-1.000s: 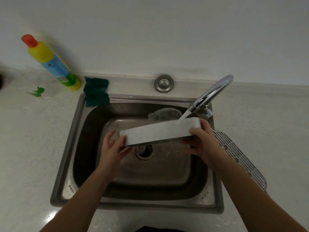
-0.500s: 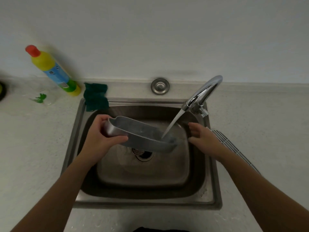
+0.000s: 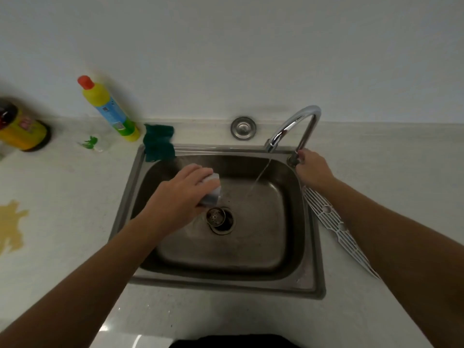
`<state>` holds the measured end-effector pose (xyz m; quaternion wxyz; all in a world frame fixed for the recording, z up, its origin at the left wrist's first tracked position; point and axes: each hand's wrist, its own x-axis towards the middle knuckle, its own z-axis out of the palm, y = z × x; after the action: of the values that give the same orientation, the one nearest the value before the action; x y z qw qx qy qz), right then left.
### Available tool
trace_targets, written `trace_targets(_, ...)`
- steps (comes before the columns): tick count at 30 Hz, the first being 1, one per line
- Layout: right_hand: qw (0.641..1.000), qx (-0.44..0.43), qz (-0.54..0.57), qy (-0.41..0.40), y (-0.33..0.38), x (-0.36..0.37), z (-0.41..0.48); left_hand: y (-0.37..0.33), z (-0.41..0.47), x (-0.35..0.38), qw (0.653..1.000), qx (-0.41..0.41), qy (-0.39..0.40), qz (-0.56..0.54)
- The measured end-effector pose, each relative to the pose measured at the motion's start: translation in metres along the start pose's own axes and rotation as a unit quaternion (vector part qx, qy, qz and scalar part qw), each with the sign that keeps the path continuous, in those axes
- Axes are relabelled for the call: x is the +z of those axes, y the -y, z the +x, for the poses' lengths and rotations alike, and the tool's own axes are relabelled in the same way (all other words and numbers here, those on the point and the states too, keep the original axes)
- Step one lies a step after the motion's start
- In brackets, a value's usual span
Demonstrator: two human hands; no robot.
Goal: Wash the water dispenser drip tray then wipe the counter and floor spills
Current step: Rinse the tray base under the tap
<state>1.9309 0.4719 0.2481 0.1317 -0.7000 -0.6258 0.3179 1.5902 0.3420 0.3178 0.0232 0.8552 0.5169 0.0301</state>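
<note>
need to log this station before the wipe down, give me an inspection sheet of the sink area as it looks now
surface: pale speckled counter with a yellow-brown spill at far left.
job's things: drip tray held over the steel sink; white grille lies on the counter right of the sink; thin stream runs from the faucet.
clutter: yellow cleaner bottle, green cloth over the sink's corner, dark-lidded jar, small green scrap.
grippers: left hand grips the tray; right hand is at the faucet's base.
cables: nothing seen.
surroundings: plain white wall; round metal cap behind the sink.
</note>
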Motion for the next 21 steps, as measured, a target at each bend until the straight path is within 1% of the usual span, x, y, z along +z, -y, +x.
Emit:
trace_targets(3, 1.0, -0.015, -0.006, 0.008, -0.007, -0.004, 0.0, -0.02, -0.008, 0.006, 0.998, 0.018, 0.047, 0.039)
trace_targets(5, 0.998, -0.035, -0.037, 0.046, -0.01, -0.006, -0.004, -0.025, -0.014, 0.004, 0.999, 0.005, 0.039, 0.037)
trace_targets(8, 0.981, -0.052, -0.154, 0.109, -0.023, -0.013, -0.019, -0.035, -0.018, 0.004, 0.999, -0.02, 0.025, 0.029)
trace_targets(11, 0.956, -0.014, -0.269, 0.115, -0.042, -0.018, -0.041, -0.047, -0.024, 0.013, 0.999, -0.017, 0.037, 0.022)
trace_targets(13, 0.955, -0.006, -0.273, 0.116, -0.054, -0.018, -0.051, -0.053, -0.03, 0.017, 0.999, -0.05, 0.018, -0.006)
trace_targets(15, 0.959, -0.025, -0.263, 0.104, -0.061, -0.016, -0.057, -0.056, -0.037, 0.02, 0.994, -0.107, -0.015, -0.028)
trace_targets(17, 0.957, -0.042, -0.271, 0.092, -0.063, -0.016, -0.061, -0.058, -0.045, 0.023, 0.987, -0.154, -0.045, -0.017)
trace_targets(19, 0.957, -0.036, -0.271, 0.096, -0.063, -0.016, -0.061, -0.057, -0.051, 0.025, 0.98, -0.182, -0.075, -0.006)
trace_targets(21, 0.966, -0.014, -0.238, 0.098, -0.058, -0.018, -0.057, -0.053, -0.058, 0.025, 0.973, -0.21, -0.09, -0.033)
